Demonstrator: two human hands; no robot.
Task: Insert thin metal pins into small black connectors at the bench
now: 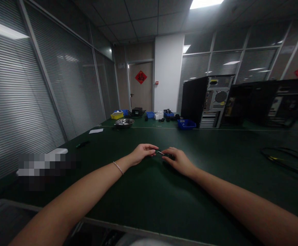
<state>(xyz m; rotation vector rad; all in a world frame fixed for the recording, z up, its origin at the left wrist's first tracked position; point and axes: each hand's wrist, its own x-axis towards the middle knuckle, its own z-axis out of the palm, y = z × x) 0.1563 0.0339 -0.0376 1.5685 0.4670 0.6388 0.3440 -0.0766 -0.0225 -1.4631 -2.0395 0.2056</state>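
Over the middle of the green tabletop (138, 194), my two hands meet almost fingertip to fingertip. My left hand (143, 154), with a thin bracelet at the wrist, pinches a small dark greenish piece whose kind is too small to tell. In my right hand (177, 159) is a slim screwdriver (160, 152); its bright metal shaft points left at the piece in the left fingers. The fingers mostly hide its handle. Whether the tip touches the piece I cannot tell.
Left lie a dark green-and-black tool (82, 144), a white paper (96, 131) and a partly pixelated white object (59, 151). Behind are a metal bowl (124, 123), a yellow bin (117, 116), a blue bin (186, 124) and a computer case (195, 99). Black cables (287, 157) lie right.
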